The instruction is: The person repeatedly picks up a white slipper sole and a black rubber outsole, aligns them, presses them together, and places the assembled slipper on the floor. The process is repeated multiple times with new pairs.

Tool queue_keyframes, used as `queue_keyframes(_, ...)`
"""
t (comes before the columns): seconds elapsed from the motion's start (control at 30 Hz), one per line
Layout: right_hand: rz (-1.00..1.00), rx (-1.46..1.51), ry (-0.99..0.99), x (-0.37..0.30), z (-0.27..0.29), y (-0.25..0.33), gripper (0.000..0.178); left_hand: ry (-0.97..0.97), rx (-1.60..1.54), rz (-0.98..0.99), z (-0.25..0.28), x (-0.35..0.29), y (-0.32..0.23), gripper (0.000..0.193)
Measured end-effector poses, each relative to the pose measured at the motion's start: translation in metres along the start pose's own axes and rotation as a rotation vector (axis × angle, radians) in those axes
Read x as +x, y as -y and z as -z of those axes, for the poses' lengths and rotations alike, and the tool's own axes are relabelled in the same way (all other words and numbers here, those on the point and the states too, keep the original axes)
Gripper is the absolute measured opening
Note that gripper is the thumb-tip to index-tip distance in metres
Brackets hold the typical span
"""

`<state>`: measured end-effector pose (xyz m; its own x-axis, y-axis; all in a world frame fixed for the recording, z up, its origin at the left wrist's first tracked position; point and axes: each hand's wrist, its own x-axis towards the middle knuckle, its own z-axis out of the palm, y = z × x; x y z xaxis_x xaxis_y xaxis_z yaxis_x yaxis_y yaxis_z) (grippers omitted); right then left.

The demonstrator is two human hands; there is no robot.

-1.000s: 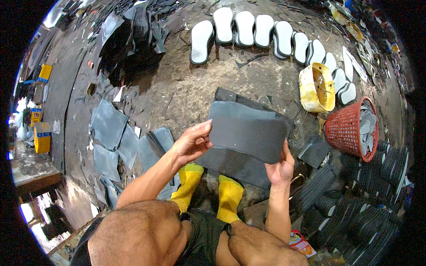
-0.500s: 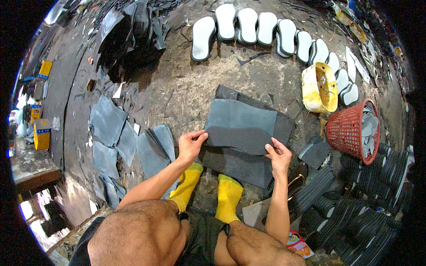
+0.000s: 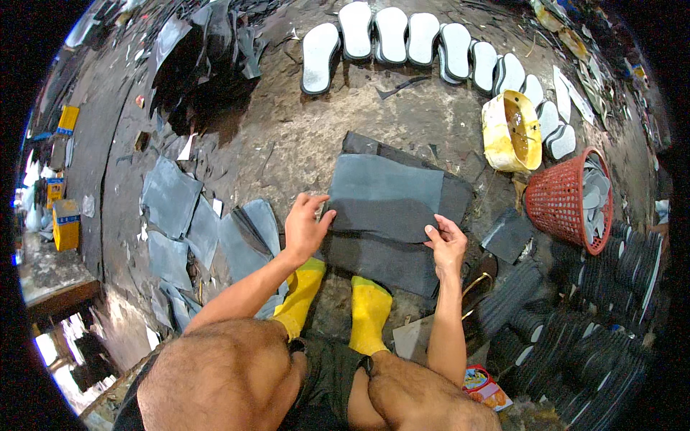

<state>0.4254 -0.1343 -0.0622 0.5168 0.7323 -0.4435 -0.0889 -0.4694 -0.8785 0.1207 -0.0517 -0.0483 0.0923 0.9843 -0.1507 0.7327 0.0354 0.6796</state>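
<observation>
Fingers (image 3: 313, 201) apart, empty: left hand (image 3: 305, 228) | right hand (image 3: 450, 249): grip unclear | both at dark sheet (image 3: 384, 218) edges | floor (image 3: 302, 154) stretches beyond

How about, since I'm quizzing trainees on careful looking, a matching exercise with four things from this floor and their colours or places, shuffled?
Column one:
1. Dark grey piece
2. Basket
3. Tub
4. Sole-shaped pieces at the far side

Column two:
A. Yellow
B. White on top, set in a curved row
C. Between the left hand and right hand
D. Red, holding lighter grey pieces

Right pairs: 1-C, 2-D, 3-A, 4-B
</observation>
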Motion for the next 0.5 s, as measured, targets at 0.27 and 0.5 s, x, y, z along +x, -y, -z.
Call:
queue_keyframes(0.27, 0.413, -0.778, -0.297, -0.018, -0.004, 0.012, 0.045, 0.342, 0.140, -0.953, -0.033, 0.030, -0.025, 0.038)
queue_keyframes(0.5, 0.182, -0.125, -0.490, -0.056, 0.016, -0.002, 0.042, 0.594, -0.172, -0.558, -0.015, 0.048, -0.034, 0.034)
